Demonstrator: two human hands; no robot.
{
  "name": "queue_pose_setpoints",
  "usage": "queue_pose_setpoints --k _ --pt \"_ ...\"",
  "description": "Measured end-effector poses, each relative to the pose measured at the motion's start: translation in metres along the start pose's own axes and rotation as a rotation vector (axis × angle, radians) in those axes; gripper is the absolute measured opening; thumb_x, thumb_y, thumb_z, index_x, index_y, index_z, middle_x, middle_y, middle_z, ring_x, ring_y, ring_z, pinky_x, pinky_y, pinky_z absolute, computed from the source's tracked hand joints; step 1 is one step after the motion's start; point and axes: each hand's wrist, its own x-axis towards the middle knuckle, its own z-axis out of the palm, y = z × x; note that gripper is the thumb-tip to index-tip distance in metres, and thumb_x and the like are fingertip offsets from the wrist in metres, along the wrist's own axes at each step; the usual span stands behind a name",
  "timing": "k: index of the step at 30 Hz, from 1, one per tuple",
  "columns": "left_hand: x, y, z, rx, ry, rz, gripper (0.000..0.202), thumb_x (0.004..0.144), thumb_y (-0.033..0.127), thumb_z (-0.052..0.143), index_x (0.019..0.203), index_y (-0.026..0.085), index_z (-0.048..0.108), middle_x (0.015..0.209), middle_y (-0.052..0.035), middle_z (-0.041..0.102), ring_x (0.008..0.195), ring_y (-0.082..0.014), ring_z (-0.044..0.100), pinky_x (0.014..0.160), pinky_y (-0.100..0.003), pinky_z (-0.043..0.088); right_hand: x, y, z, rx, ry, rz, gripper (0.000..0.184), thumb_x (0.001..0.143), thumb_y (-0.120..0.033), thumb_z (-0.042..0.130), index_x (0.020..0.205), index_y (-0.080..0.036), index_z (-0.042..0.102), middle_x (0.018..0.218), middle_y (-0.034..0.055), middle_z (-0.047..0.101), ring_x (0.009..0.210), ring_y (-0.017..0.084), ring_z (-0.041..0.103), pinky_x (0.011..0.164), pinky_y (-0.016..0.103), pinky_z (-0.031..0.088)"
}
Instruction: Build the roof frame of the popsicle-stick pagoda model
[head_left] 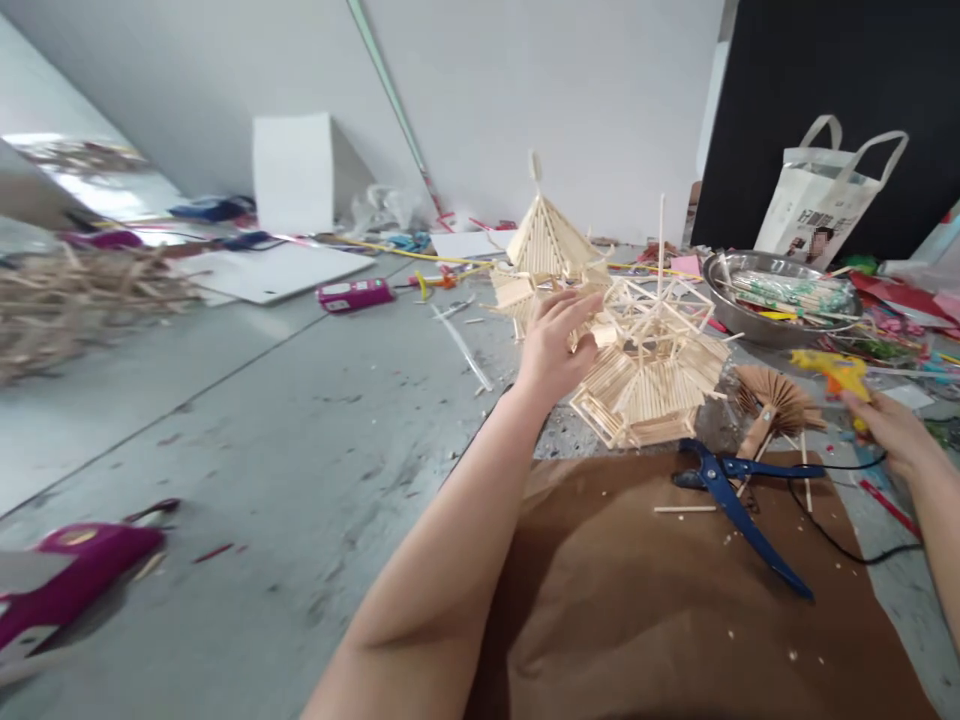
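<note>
My left hand (553,345) reaches forward between two wooden-stick models, its fingers stretched out and the thumb apart. Just behind it rises a pavilion model with a pointed stick roof (551,240). To its right stands an unroofed stick frame (645,385) with slatted lower eaves and one tall upright stick. Whether my fingertips touch either model I cannot tell. At the right edge, my right hand (896,425) is closed around the handle of a yellow glue gun (832,370); a black cord runs below. Blue-handled pliers (731,490) lie on a brown sheet (660,610) in front.
A folded brown paper fan (776,400) lies near the pliers. Behind it is a metal bowl (780,330) of packaged sticks, and a white tote bag (814,205). Purple tools (356,294) and a white board (277,272) lie left. A twig bundle (90,305) sits far left.
</note>
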Motion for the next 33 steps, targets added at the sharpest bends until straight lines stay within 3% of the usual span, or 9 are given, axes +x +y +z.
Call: queue_pose_setpoints --k 2,3,4,7,8,13,19,25,33 --pt "0.000 0.000 0.000 -0.007 -0.007 -0.019 0.048 0.065 0.011 0.045 0.108 0.024 0.059 0.102 -0.0007 0.065 0.109 -0.0204 0.050 0.094 -0.041 0.043 -0.007 -0.026 -0.005 0.315 0.107 0.077 0.036 0.078 -0.060 0.041 0.072 -0.025 0.044 0.060 0.0005 0.046 0.046 0.013 0.043 0.043 0.030 0.038" --pt "-0.001 0.000 0.001 -0.015 -0.008 -0.024 0.048 0.065 0.011 0.045 0.109 0.024 0.059 0.102 -0.0009 0.065 0.109 -0.0206 0.050 0.094 -0.041 0.043 -0.011 -0.043 -0.007 0.428 0.074 0.048 0.034 0.078 -0.058 0.044 0.073 -0.025 0.046 0.063 0.0004 0.047 0.047 0.013 0.044 0.044 0.030 0.038" --pt "-0.001 0.000 0.001 -0.023 -0.009 -0.023 0.048 0.065 0.011 0.045 0.109 0.024 0.059 0.103 -0.0012 0.064 0.109 -0.0207 0.050 0.094 -0.041 0.043 -0.015 -0.062 -0.009 0.522 0.131 -0.007 0.030 0.078 -0.055 0.047 0.073 -0.025 0.047 0.066 -0.0004 0.047 0.047 0.012 0.042 0.044 0.029 0.037" --pt "-0.002 -0.002 0.002 -0.039 -0.003 -0.001 0.048 0.065 0.011 0.045 0.110 0.022 0.059 0.103 -0.0027 0.064 0.108 -0.0210 0.050 0.094 -0.040 0.043 -0.024 -0.118 -0.012 0.713 0.028 -0.108 0.018 0.073 -0.041 0.060 0.079 -0.025 0.053 0.071 -0.0024 0.050 0.059 0.012 0.052 0.057 0.029 0.045" --pt "-0.002 -0.003 0.002 -0.040 0.003 0.008 0.047 0.066 0.011 0.045 0.109 0.021 0.060 0.103 -0.0031 0.065 0.108 -0.0211 0.051 0.094 -0.040 0.043 -0.025 -0.133 -0.011 0.708 -0.023 -0.153 0.018 0.073 -0.038 0.061 0.081 -0.023 0.055 0.070 -0.0018 0.053 0.062 0.012 0.055 0.062 0.031 0.047" --pt "-0.003 -0.006 0.003 -0.035 0.011 0.028 0.048 0.066 0.010 0.045 0.110 0.022 0.059 0.104 -0.0019 0.065 0.108 -0.0207 0.050 0.095 -0.041 0.043 -0.020 -0.186 0.007 0.399 -0.175 -0.312 0.017 0.072 -0.031 0.058 0.082 -0.018 0.058 0.058 -0.0019 0.056 0.049 0.012 0.055 0.052 0.028 0.047" --pt "-0.003 -0.007 0.000 -0.024 -0.026 0.045 0.050 0.069 0.010 0.044 0.115 0.024 0.055 0.110 -0.0029 0.062 0.112 -0.0210 0.047 0.097 -0.043 0.040 -0.005 -0.215 0.037 0.291 -0.291 -0.483 0.022 0.072 -0.029 0.056 0.091 -0.018 0.057 0.082 0.0003 0.058 0.045 0.006 0.048 0.044 0.025 0.045" --pt "-0.002 -0.006 -0.001 -0.016 -0.052 0.091 0.053 0.071 0.010 0.042 0.121 0.026 0.050 0.114 -0.0024 0.059 0.115 -0.0207 0.045 0.099 -0.043 0.038 0.002 -0.230 0.047 0.054 -0.260 -0.526 0.021 0.075 -0.038 0.054 0.080 -0.017 0.055 0.054 -0.0040 0.047 0.045 0.009 0.046 0.051 0.028 0.043" --pt "-0.004 -0.010 0.001 -0.004 -0.025 0.106 0.052 0.070 0.011 0.044 0.119 0.025 0.052 0.111 -0.0028 0.060 0.113 -0.0211 0.046 0.098 -0.043 0.040 0.003 -0.239 0.055 -0.002 -0.177 -0.635 0.027 0.075 -0.039 0.054 0.089 -0.016 0.058 0.061 -0.0003 0.051 0.063 0.015 0.052 0.056 0.028 0.038"
